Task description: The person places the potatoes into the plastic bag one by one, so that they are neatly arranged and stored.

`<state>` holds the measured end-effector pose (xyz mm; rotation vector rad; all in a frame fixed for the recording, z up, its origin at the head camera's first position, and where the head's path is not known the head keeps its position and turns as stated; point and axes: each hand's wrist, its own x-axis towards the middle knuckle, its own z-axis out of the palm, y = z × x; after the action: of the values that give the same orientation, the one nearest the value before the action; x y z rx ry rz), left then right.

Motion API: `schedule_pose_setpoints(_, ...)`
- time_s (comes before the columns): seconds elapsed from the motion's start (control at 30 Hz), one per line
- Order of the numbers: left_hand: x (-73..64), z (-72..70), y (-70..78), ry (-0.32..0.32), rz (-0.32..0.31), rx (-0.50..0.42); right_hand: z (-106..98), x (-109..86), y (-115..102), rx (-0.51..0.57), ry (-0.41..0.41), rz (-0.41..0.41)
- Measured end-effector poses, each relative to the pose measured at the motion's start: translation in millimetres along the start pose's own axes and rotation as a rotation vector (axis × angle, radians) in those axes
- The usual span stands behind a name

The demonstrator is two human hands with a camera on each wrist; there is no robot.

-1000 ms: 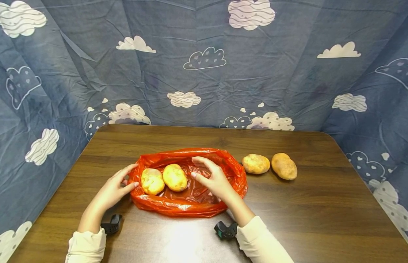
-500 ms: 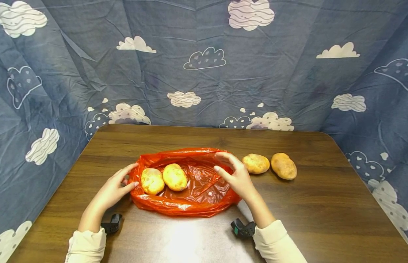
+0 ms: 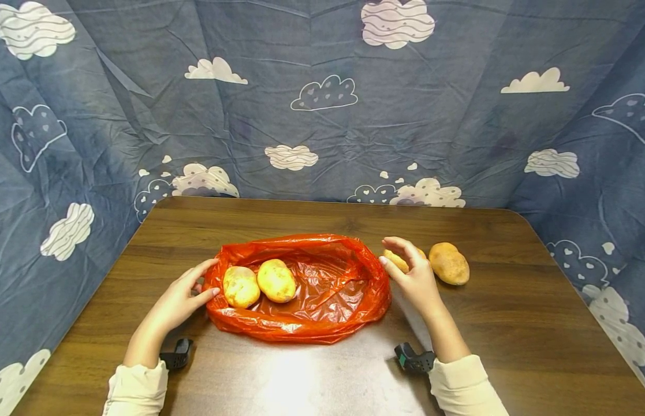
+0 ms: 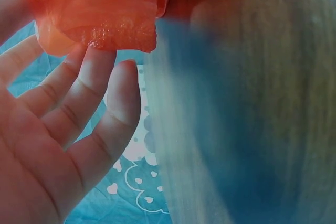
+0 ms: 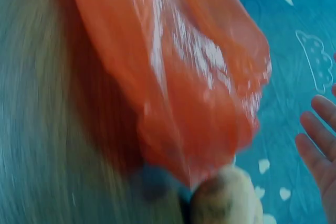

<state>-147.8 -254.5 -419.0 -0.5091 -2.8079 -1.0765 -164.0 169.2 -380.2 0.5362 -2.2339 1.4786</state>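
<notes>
A red plastic bag lies with its mouth spread wide on the wooden table. Inside its left half sit two potatoes, one at the left and one beside it. My left hand touches the bag's left rim, fingers fairly straight; in the left wrist view the red film covers some fingertips. To the right of the bag, my right hand hovers with fingers spread before a third potato, partly hiding it. Another potato lies just right of that one.
The brown wooden table extends to both sides, its far edge against a blue cloth backdrop printed with clouds. Black wrist devices, one on the left and one on the right, sit under the wrists.
My right hand has moved right, from above the bag's inside, past its right rim, to the nearer loose potato. The left hand and the potatoes have stayed put.
</notes>
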Motion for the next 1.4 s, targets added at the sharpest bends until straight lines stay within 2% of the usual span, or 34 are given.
schedule_pose_setpoints(0.33, -0.4, 0.3, -0.8, -0.011, -0.009, -0.002, -32.7, -5.2, 22.0, -0.086, 0.104, 0.033)
schedule_pose_setpoints(0.57, -1.3, -0.1, -1.1, -0.01, -0.007, 0.004, -49.9, -6.9, 29.3, -0.174, 0.18, 0.006)
schedule_pose_setpoints(0.67, -1.3, 0.0, -1.0, -0.007, -0.003, 0.004, -56.9, -8.7, 35.2, -0.187, 0.211, 0.031)
schedule_pose_setpoints(0.9, -0.4, 0.9, -0.9, -0.005, 0.002, -0.005, -79.2, -16.3, 76.2, -0.263, 0.28, 0.105)
schedule_pose_setpoints(1.07, -0.3, 1.3, -1.2, -0.004, 0.002, -0.003, -89.6, -22.5, 92.4, -0.325, 0.312, 0.168)
schedule_pose_setpoints(1.4, 0.6, 1.3, -1.5, -0.001, 0.003, -0.005, -98.5, -32.3, 112.2, -0.323, 0.286, 0.336)
